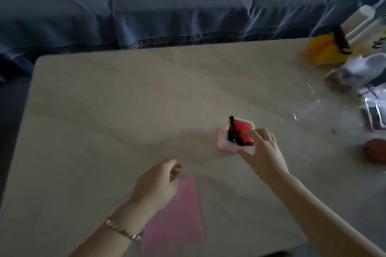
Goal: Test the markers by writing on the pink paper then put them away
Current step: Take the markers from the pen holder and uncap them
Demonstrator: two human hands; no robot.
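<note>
Markers [234, 131], thin and black, leaning crossed in a white, red-lined holder [224, 146] on the table [104, 110]. Right hand [263, 150] touching the holder's edge, grip unclear; left hand [156, 183] hovering loosely curled, empty, over the pink paper [177, 221].

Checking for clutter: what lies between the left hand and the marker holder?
Nothing: in the head view, only bare tabletop runs from the left hand to the white marker holder.
</note>
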